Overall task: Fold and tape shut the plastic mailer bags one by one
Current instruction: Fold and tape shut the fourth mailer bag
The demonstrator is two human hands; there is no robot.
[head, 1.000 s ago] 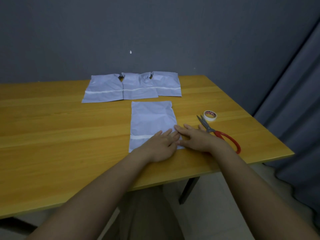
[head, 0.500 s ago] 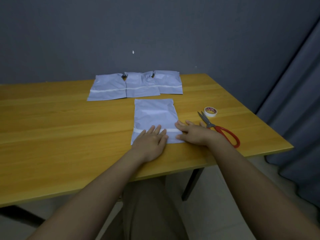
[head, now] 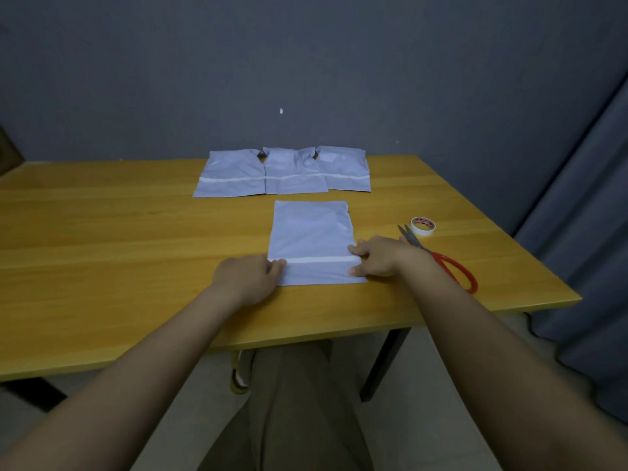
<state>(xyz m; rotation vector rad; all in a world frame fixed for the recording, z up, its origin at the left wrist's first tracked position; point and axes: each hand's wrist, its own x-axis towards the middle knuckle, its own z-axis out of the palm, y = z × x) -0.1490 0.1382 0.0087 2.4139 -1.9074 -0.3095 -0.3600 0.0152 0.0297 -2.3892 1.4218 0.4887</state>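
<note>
Closest to the camera it's just two bare forearms reaching out over the near edge of the tabletop [head: 102, 232]. The left hand [head: 246, 278] sits at the left edge of the mailer bag [head: 311, 236], fingertips on the end of the white strip [head: 319, 259]; the right hand [head: 377, 256] is at the right edge, thumb and fingers nipping the bag on either side of that strip. Whether the left fingers actually pinch the edge or just press on it, I can't tell. The bag lies flat dead ahead between the hands, long axis running away from the person, strip crosswise — so my guess is the near flap gets folded away over that line, both hands equally close. Off to the right, red-handled scissors [head: 441, 261] lie just beside the right wrist, then a tape roll [head: 423, 226] with red print too small to read. Farther back, three more bags [head: 282, 173] in a row near the wall.
</note>
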